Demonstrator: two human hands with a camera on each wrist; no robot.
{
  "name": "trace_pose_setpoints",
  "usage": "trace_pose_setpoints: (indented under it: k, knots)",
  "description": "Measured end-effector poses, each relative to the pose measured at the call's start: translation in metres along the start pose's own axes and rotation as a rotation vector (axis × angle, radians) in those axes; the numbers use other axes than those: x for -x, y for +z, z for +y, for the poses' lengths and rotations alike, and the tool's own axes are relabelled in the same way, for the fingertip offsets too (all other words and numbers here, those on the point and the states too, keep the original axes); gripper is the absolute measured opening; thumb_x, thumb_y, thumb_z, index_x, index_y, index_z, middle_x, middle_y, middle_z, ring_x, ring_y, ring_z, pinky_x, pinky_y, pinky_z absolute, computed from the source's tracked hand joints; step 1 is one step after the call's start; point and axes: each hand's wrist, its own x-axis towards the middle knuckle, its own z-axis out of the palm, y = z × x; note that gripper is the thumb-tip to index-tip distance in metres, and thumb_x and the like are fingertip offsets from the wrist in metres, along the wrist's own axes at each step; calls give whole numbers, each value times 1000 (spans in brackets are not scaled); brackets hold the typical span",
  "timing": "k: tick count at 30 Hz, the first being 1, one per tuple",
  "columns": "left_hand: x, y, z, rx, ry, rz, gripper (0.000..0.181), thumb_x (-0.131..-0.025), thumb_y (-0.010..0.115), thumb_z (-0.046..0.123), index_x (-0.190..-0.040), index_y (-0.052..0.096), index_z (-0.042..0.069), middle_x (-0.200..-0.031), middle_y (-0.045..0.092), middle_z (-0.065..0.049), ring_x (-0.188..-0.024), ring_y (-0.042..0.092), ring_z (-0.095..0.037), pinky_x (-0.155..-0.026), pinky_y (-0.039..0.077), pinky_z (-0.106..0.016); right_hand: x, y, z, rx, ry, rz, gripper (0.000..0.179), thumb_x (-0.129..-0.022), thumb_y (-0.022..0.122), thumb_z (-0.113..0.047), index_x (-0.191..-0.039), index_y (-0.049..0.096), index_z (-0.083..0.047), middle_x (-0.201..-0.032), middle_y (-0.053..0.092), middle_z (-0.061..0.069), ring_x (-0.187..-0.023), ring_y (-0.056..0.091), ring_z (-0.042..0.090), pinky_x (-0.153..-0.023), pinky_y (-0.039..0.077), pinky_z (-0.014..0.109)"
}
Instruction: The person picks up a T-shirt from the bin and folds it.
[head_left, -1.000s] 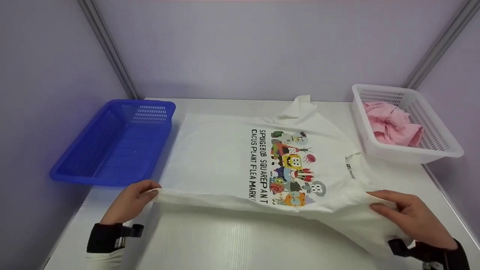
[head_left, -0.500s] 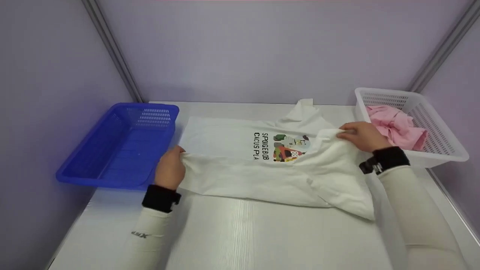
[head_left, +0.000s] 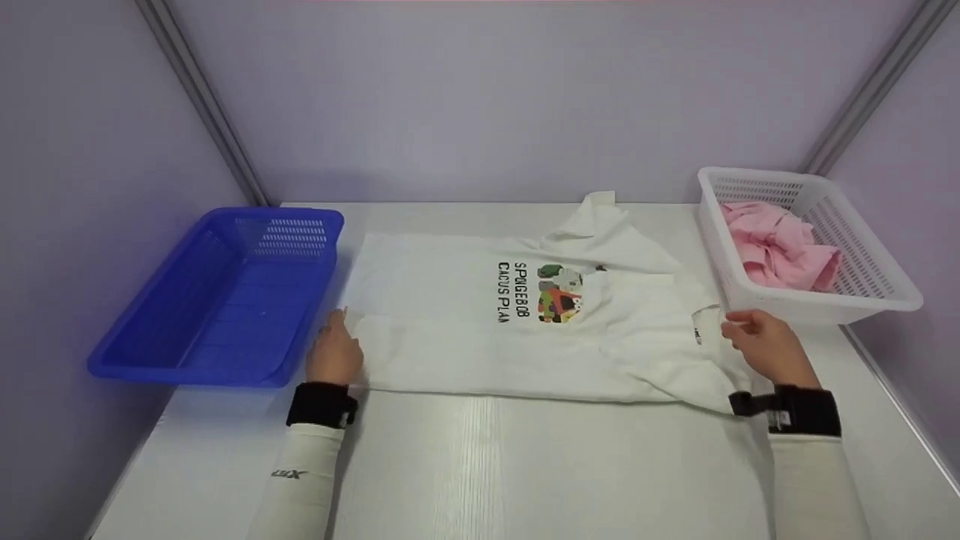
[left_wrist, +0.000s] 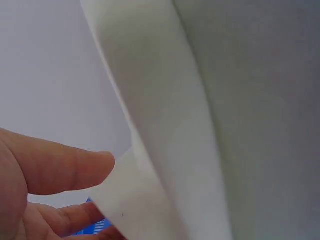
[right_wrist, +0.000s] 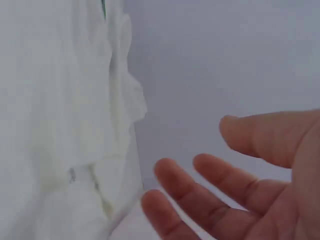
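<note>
A white T-shirt (head_left: 435, 345) lies on the table with its near side folded over, covering part of the cartoon print (head_left: 559, 296) and lettering. Its collar points right, and one far sleeve sticks out at the back. At the hem on the left is my left hand (head_left: 335, 356); in the left wrist view its thumb (left_wrist: 75, 167) and fingers stand apart beside the cloth edge. My right hand (head_left: 772, 349) is by the collar, and the right wrist view shows its fingers (right_wrist: 200, 200) spread with nothing between them.
A blue plastic basket (head_left: 217, 375) stands at the left, close to my left hand. At the back right is a white basket (head_left: 825, 304) holding a crumpled pink cloth (head_left: 780, 247). Walls (head_left: 480, 105) enclose the table's back and sides.
Both hands carried the shirt's near edge up and over toward the middle, folding it across the print. The right hand has since let go and moved back nearer; the left fingers have parted.
</note>
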Motion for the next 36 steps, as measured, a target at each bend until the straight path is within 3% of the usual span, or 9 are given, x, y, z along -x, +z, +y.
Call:
trace_pose_setpoints:
  k: [4, 7, 12, 17, 19, 21, 26, 30, 36]
  knots:
    - [8, -9, -10, -14, -38, -23, 54, -95, 53, 2, -141, 31, -18, -112, 59, -41, -101, 61, -53, -83, 50, -62, 24, 3, 19, 68, 138, -162, 69, -100, 48, -57, -117, 60, 8, -93, 70, 14, -86, 60, 23, -71, 44, 33]
    - [11, -13, -15, -13, -76, -83, 49, -97, 52, 5, -135, 36, -22, -111, 59, -41, -101, 61, -53, -83, 51, -60, 32, 9, 26, 79, 199, -231, 67, -95, 51, -65, -96, 65, 1, -76, 61, 2, -76, 54, 20, -66, 41, 32]
    - [11, -23, -22, 8, -117, -247, 49, -100, 46, 14, -130, 44, -25, -127, 53, -43, -117, 54, -55, -96, 46, -60, 32, 19, 29, 33, 175, -271, 52, -95, 58, -58, -74, 58, -10, -62, 41, -6, -63, 44, 14, -60, 36, 30]
    - [8, -28, -28, 127, -135, -280, 56, -105, 35, 15, -144, 26, -24, -148, 28, -44, -140, 28, -55, -117, 25, -59, 30, 23, 33, -25, 98, -93, 48, -100, 53, -50, -94, 62, -3, -73, 51, 0, -70, 47, 16, -63, 37, 29]
    - [7, -30, -29, 151, -146, -274, 56, -105, 34, 15, -144, 24, -24, -149, 26, -44, -141, 25, -55, -118, 22, -58, 29, 23, 36, -53, 109, -3, 54, -101, 50, -52, -105, 62, 1, -85, 60, 8, -76, 51, 18, -66, 39, 30]
    - [7, -31, -30, 138, -158, -274, 53, -105, 36, 14, -143, 29, -23, -146, 32, -44, -138, 31, -55, -116, 26, -58, 28, 24, 40, -58, 136, 23, 60, -100, 51, -55, -112, 63, 2, -96, 65, 14, -81, 53, 20, -68, 41, 30]
    - [7, -34, -33, 77, -169, -280, 47, -102, 40, 12, -134, 42, -22, -136, 47, -42, -127, 47, -54, -106, 39, -58, 28, 20, 51, 2, 173, -93, 72, -98, 51, -59, -120, 64, 7, -110, 67, 21, -89, 57, 22, -72, 44, 31]
    - [6, -38, -33, 92, -167, -282, 48, -102, 42, 15, -135, 43, -21, -136, 49, -40, -124, 50, -52, -103, 41, -58, 34, 9, 55, -6, 171, -194, 70, -97, 55, -56, -127, 60, 8, -115, 67, 19, -92, 56, 19, -74, 44, 31]
    - [4, -41, -33, 92, -156, -292, 45, -99, 48, 15, -132, 45, -16, -133, 52, -37, -120, 53, -50, -99, 44, -56, 42, -3, 56, -50, 142, -212, 56, -96, 66, -42, -126, 56, 4, -115, 68, 22, -86, 54, 13, -70, 42, 29]
